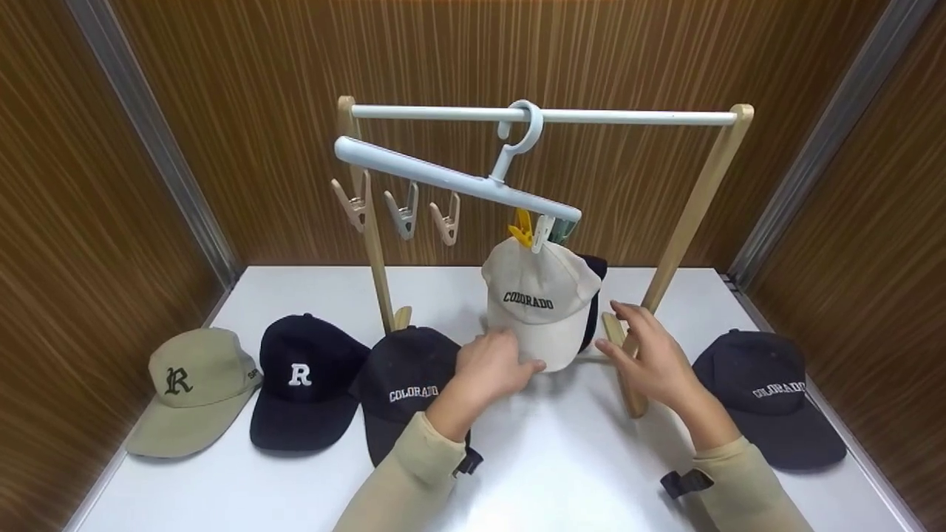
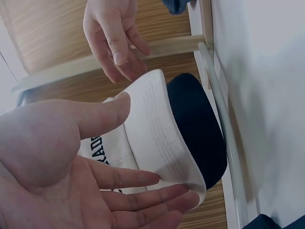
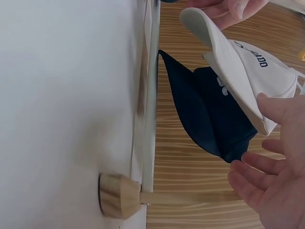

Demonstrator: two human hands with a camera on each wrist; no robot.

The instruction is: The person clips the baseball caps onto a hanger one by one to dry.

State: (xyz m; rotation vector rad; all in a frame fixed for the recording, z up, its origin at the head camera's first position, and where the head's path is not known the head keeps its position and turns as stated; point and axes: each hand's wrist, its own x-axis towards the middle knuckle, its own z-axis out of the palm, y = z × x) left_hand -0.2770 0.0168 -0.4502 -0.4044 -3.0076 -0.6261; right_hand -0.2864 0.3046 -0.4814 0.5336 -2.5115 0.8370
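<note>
Here we see the white cap (image 1: 543, 277) hanging from a pale blue hanger (image 1: 436, 174), brim downward, COLORADO across its front; a yellow clip (image 1: 522, 227) and a white clip (image 1: 543, 233) meet its top, and a dark cap (image 3: 205, 112) hangs just behind it. Our left hand (image 1: 494, 360) is at the left side of the white brim, its fingers loosely extended and grasping nothing; our right hand (image 1: 654, 358) is beside the other side of the two hanging caps, its fingers spread and released; we cannot tell whether its fingertips touch the dark cap.

The hanger hooks over the white rail (image 1: 635, 117) of a wooden-legged rack and slopes down to the right; a green clip (image 1: 564, 230) sits at its low end, and three clips (image 1: 403, 212) dangle from its higher half.

On the white table (image 1: 547, 458) we have a khaki cap (image 1: 211, 369), a black cap (image 1: 314, 403) bearing a white R, and a dark COLORADO cap (image 1: 414, 355) to the left; another dark COLORADO cap lies at the right.
</note>
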